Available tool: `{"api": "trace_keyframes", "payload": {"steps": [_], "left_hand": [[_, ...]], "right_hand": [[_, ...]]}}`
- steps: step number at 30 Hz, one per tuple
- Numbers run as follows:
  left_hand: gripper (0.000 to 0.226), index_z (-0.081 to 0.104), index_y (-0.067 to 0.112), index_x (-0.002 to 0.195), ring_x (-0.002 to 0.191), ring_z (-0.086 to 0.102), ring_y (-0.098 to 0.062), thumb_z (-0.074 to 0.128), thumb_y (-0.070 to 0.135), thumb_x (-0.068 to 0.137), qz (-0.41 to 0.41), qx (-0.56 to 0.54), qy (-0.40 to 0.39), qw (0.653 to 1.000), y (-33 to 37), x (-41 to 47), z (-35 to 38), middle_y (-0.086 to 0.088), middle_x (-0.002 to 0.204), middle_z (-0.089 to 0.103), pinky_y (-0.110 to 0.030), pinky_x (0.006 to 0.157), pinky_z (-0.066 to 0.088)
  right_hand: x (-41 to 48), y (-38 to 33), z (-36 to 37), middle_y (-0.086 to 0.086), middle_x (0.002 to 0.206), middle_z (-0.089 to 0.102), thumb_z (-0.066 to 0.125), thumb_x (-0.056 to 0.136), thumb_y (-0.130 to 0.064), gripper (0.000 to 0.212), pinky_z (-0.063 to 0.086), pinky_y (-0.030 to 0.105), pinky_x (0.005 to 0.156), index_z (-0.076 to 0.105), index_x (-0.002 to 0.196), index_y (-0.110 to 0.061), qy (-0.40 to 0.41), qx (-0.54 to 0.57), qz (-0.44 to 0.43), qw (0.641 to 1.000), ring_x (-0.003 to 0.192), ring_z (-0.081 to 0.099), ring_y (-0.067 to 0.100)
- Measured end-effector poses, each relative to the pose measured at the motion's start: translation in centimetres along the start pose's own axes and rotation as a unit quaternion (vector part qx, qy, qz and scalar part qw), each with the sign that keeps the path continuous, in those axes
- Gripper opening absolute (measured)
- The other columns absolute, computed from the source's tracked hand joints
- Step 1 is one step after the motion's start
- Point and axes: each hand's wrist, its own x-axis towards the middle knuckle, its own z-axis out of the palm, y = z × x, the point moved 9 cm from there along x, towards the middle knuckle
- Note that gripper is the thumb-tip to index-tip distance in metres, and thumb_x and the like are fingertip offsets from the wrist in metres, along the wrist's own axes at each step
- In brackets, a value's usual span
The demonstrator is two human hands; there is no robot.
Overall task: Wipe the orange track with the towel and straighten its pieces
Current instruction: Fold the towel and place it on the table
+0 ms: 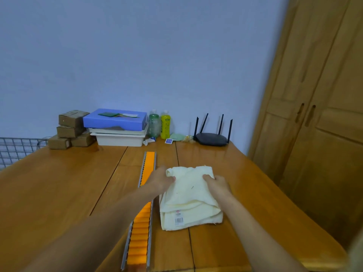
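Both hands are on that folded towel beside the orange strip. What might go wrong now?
The left hand reaches across the orange track; its forearm could nudge pieces out of line.
The towel, gripped also by the right hand, carries a paper tag that might tear off while wiping.

I had only one view, from the wide-angle camera worn on the person's head. It looked forward and down along the wooden table (59, 183) toward the blue wall (137, 55) at the far end. The forearms entered from the bottom edge. The left hand (161, 179) and the right hand (217, 185), both gripping the towel (188, 195), stood near the middle of the picture, close to the lens. The wide lens bent the wardrobe (324, 114) on the right side.
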Motion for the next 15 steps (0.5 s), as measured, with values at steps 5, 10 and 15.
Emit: {"api": "trace_keyframes", "payload": {"steps": [5, 10, 15], "left_hand": [[0.050, 0.046, 0.009, 0.145, 0.132, 0.051, -0.030, 0.063, 0.023, 0.101, -0.017, 0.054, -0.007, 0.998, -1.1, 1.4, 1.8, -0.012, 0.147, 0.052, -0.035, 0.097, 0.047], [0.054, 0.047, 0.009, 0.145, 0.131, 0.052, -0.030, 0.068, 0.024, 0.098, -0.035, 0.097, -0.025, 0.994, -2.7, 2.4, 2.9, -0.012, 0.145, 0.053, -0.036, 0.101, 0.049], [0.052, 0.049, 0.007, 0.143, 0.129, 0.053, -0.030, 0.067, 0.024, 0.098, -0.028, 0.111, -0.021, 0.993, -2.9, 2.6, 3.4, -0.013, 0.141, 0.055, -0.035, 0.098, 0.049]], "right_hand": [[1.1, 1.3, -0.1, -0.001, 0.097, 0.072, 0.055, 0.092, -0.045, 0.032, 0.057, 0.038, 0.084, 0.070, 0.105, -0.020, -0.002, -0.068, -0.006, 0.998, 0.088, 0.068, 0.023], [1.4, 3.1, 0.3, -0.002, 0.084, 0.068, 0.051, 0.088, -0.049, 0.035, 0.043, 0.031, 0.062, 0.069, 0.090, -0.019, -0.015, -0.178, -0.004, 0.984, 0.074, 0.063, 0.019], [1.7, 3.4, 0.3, -0.003, 0.084, 0.066, 0.046, 0.093, -0.050, 0.036, 0.047, 0.032, 0.064, 0.065, 0.089, -0.020, 0.018, -0.274, -0.010, 0.961, 0.075, 0.062, 0.019]]}}
